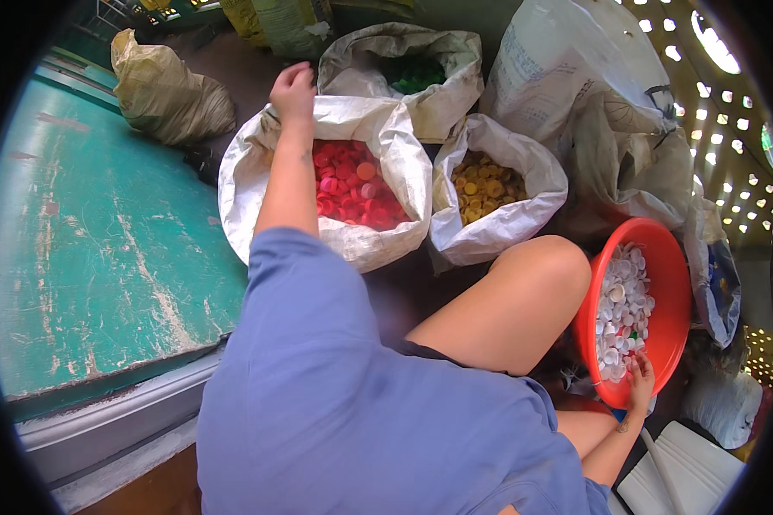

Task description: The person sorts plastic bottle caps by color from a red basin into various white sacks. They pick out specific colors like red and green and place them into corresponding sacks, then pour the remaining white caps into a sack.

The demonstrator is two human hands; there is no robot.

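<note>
My left arm stretches over the sack of red bottle caps, and my left hand is above that sack's far edge. Its fingers look curled and slightly blurred; whether anything is in them cannot be seen. At the near side of a red plastic basin, my right hand reaches over the rim with bent fingertips among the white bottle caps. A reddish spot shows by those fingertips, too small to identify. A green cap lies among the white ones.
Beside the red caps stand a sack of yellow caps and a sack of green caps. A tall white woven sack rises behind. To the left are a scuffed green panel and a slumped beige sack. My bent knee adjoins the basin.
</note>
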